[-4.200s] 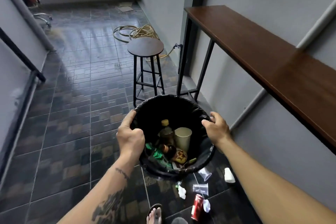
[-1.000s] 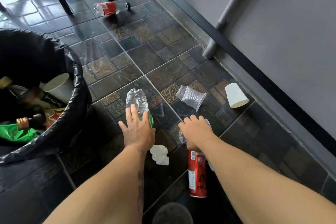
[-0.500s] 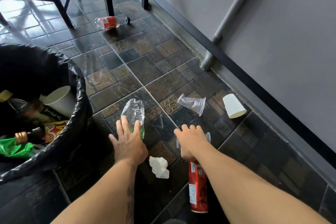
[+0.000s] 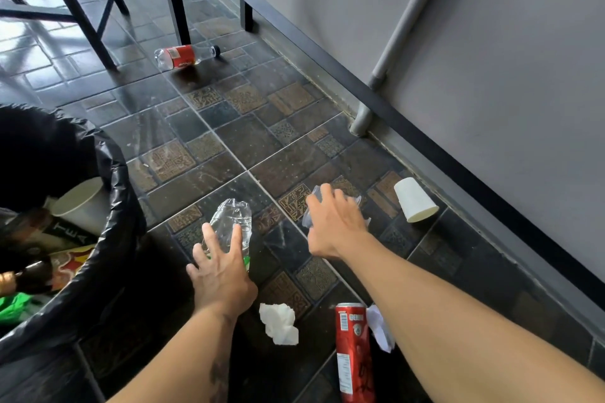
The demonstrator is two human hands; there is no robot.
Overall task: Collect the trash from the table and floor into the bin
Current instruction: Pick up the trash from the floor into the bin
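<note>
Crushed bottle [image 4: 233, 222] under left hand [image 4: 222, 275] fingers [image 4: 209, 237] (spread wide).

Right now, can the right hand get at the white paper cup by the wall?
Probably yes: the white paper cup lies on open floor just beyond the right hand, nothing between them, though the fingers are over a clear plastic cup.

— How many bottles are lying on the floor?
— Two: a crushed clear bottle [image 4: 233, 222] and a red-label bottle [image 4: 183, 56] farther off

— Cups?
— On the tiles, one white paper cup [image 4: 413, 200] and at least one clear plastic cup [image 4: 327, 203], partly hidden by a hand. One more paper cup in the bin [image 4: 82, 206]

— Cans?
— One red can [image 4: 354, 353]

— Tissues?
— Two white crumpled pieces: one tissue [image 4: 279, 324], one scrap [image 4: 379, 329] beside the can

— Bins and hands?
— One lined bin [image 4: 121, 193], two hands: left hand [image 4: 222, 275], right hand [image 4: 334, 226]
</note>
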